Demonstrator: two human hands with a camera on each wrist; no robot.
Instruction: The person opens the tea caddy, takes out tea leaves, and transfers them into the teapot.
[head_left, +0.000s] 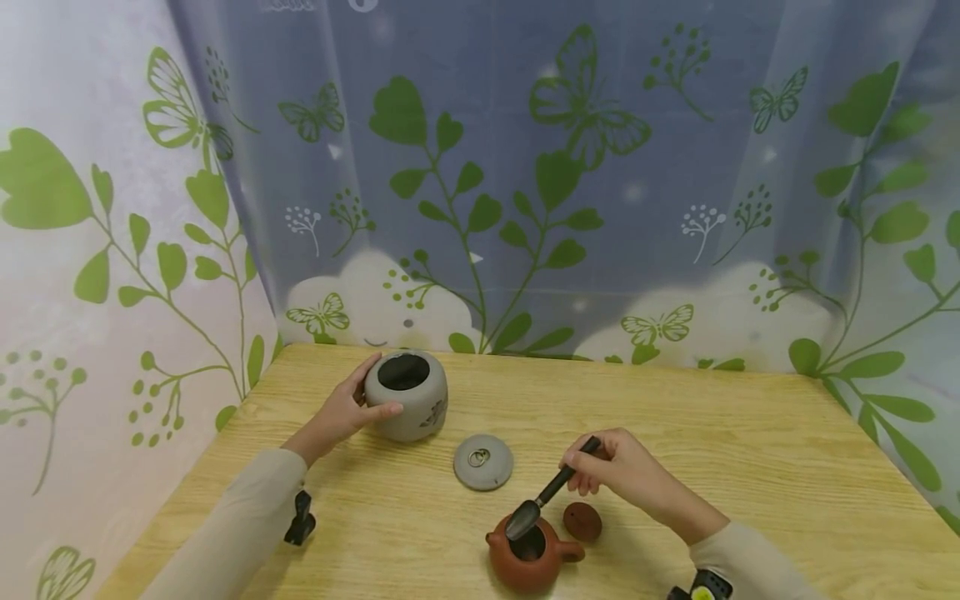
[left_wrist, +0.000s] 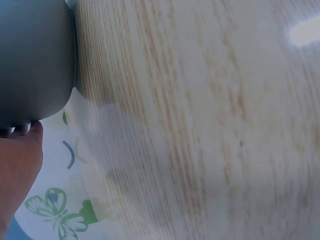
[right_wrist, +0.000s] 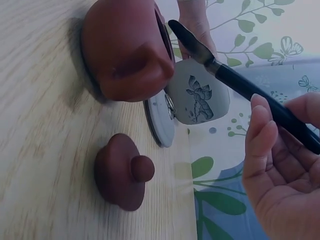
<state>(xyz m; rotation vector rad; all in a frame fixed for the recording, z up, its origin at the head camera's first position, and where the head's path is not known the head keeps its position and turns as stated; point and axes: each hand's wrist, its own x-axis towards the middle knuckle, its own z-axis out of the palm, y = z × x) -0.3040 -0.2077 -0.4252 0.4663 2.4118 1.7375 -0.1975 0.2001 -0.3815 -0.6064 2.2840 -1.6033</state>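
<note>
Left hand (head_left: 349,408): fingers curled round the far side of the jar, thumb across its front below the rim, the spread as wide as the jar needs; probably a steadying hold that leaves the mouth free. Jar (head_left: 424,402): grey, round, with a dark flower motif, at the left of the set on the pale wood surface (head_left: 712,433); uncovered, mouth up, interior dark, contents not to be made out. Jar lid (head_left: 493,477): grey disc with a metal ring on top, flat on the surface between jar and pot, off the jar so that its mouth is accessible. Pot (head_left: 525,575): red-brown teapot, upright on the surface, spout to the left, handle to the right, uncovered; inside too dark to tell what, if anything, it holds. Scoop (head_left: 557,485): dark, long-handled, slanting down to the left, its bowl over the pot's mouth; load in the bowl, if any, not discernible. Pot lid (head_left: 583,522): red-brown, knob up, on the surface near the pot's handle, seemingly set aside within easy reach. Right hand (head_left: 622,468): fingers and thumb closed in a pinch on the scoop's handle, a high grip that apparently keeps the hand clear of the pot.
</note>
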